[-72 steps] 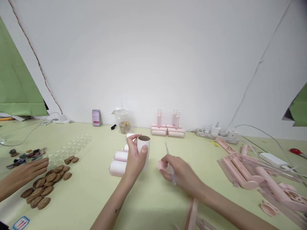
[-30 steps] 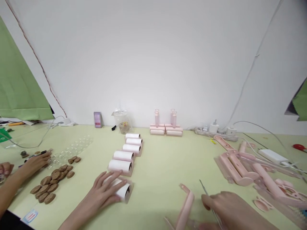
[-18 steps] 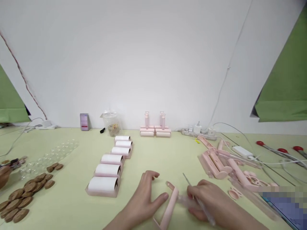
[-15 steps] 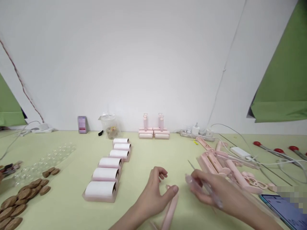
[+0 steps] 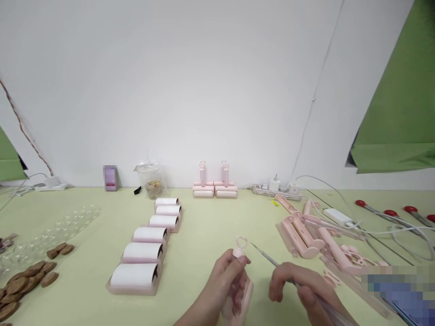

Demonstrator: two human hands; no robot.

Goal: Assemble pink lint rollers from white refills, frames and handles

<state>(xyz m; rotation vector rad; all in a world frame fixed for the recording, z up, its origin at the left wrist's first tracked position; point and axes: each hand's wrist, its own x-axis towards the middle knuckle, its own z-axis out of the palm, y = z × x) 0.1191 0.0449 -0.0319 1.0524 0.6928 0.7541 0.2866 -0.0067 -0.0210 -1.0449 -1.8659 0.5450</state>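
My left hand (image 5: 226,285) is closed around a pink plastic roller handle (image 5: 240,246), held upright low in the middle, its heart-shaped loop sticking up above my fingers. My right hand (image 5: 304,290) sits just to its right, closed on a thin pointed metal tool (image 5: 268,258) whose tip aims up and left toward the handle. A row of several white paper rolls (image 5: 146,246) in pink trays lies to the left of my hands on the pale green table (image 5: 204,231).
A pile of pink roller frames (image 5: 316,235) lies at the right. Two finished pink rollers (image 5: 214,185) stand at the back wall, beside a power strip (image 5: 277,190) with cables. Brown oval pieces (image 5: 23,280) and a clear blister tray (image 5: 54,231) are at the left.
My left hand put down a white roll at the near end of the row, then picked up the pink handle and raised it. The right hand kept the pointed tool. My view swung right.
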